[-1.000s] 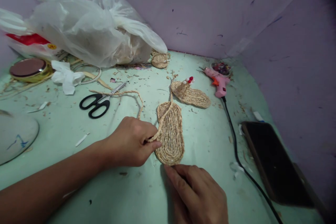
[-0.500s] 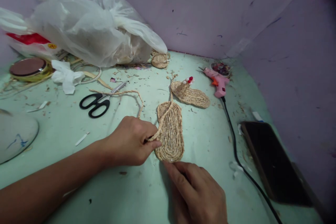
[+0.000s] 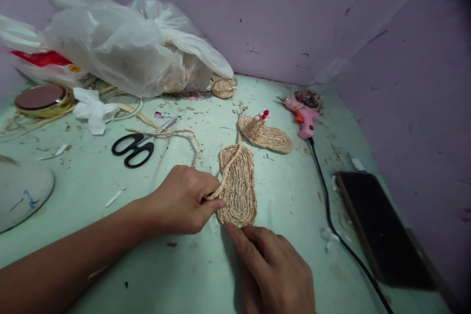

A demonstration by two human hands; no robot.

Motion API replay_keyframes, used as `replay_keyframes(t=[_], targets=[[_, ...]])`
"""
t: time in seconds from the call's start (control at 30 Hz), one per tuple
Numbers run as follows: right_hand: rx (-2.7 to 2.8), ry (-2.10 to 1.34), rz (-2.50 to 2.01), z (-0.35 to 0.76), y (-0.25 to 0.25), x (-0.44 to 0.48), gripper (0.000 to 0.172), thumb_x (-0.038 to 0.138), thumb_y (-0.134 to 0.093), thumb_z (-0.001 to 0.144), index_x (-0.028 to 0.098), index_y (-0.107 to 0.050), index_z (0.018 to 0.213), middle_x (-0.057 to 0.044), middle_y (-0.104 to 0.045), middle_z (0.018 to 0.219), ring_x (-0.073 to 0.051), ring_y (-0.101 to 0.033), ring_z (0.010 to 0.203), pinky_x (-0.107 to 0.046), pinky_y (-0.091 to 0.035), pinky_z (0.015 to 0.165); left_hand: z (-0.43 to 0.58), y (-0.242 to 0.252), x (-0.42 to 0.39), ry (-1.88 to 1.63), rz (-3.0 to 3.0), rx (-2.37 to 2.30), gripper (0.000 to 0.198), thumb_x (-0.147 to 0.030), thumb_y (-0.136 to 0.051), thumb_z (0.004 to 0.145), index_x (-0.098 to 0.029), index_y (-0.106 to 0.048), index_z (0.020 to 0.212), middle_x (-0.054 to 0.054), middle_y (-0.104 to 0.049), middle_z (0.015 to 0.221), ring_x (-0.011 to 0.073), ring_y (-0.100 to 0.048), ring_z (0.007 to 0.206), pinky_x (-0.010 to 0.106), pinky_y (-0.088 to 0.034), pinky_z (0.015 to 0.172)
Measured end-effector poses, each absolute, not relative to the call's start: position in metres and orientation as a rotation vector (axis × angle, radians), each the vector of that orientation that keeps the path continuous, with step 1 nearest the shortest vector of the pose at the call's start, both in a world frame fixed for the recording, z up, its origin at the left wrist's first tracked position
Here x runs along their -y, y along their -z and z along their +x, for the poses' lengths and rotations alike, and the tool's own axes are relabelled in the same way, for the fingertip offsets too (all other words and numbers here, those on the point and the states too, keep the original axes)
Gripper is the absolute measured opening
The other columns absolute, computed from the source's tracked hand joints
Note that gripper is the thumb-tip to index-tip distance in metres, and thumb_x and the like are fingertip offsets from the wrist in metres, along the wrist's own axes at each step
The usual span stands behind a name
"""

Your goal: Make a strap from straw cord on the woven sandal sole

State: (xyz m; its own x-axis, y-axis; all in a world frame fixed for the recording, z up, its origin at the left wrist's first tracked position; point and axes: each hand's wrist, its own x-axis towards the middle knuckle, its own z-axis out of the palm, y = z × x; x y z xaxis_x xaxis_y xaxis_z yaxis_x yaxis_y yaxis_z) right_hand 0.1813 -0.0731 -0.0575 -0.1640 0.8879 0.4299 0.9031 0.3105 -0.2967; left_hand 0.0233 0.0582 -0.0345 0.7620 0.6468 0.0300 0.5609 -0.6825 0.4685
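Observation:
A coiled, sole-shaped piece of braided straw cord point(image 3: 239, 186) lies on the table in front of me. My left hand point(image 3: 193, 199) is closed at its left edge, pinching the loose braided cord point(image 3: 230, 164) that crosses the piece's upper left side. More of this cord trails from behind that hand toward the scissors. At the near end, my right hand point(image 3: 275, 267) is closed with its fingertips on the piece's rim. A finished small straw slipper point(image 3: 270, 138) with red and white beads sits just beyond.
Black-handled scissors point(image 3: 143, 144) lie open at left. A pink glue gun point(image 3: 302, 117) with a black cable point(image 3: 327, 206) and a dark phone point(image 3: 382, 230) are at right. Plastic bags point(image 3: 121, 44) stand along the back wall; a small round straw piece point(image 3: 223, 88) is beside them.
Both hands keep their grip and nearly the same place. The view has shifted very slightly; otherwise nothing on the table has visibly moved.

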Motion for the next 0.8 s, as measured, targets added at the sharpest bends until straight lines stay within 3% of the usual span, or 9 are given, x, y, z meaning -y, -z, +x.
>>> replay_keyframes(t=[0.37,0.8], targets=[[2.18,0.062,-1.605,0.1822,0.0531,0.0728,0.05,0.008,-0.038,0.064,0.015,-0.058,0.109,-0.008,-0.062,0.078,-0.017,-0.052,0.059,-0.027,-0.04,0.05,0.023,0.0338,-0.058,-0.257,2.515,-0.922,0.026,-0.031,-0.05,0.076,-0.015,-0.048,0.055,-0.003,-0.048,0.05,0.0089,-0.042,0.048,0.022,-0.026,0.049],[2.087,0.096,-1.519,0.1853,0.0549,0.0706,0.038,0.009,-0.039,0.071,0.014,-0.06,0.102,-0.008,-0.064,0.075,-0.015,-0.054,0.057,-0.025,-0.041,0.049,0.0223,0.0369,-0.0576,-0.269,2.494,-0.913,0.027,-0.031,-0.05,0.076,-0.015,-0.048,0.055,-0.003,-0.048,0.05,0.0086,-0.043,0.048,0.022,-0.027,0.049]])
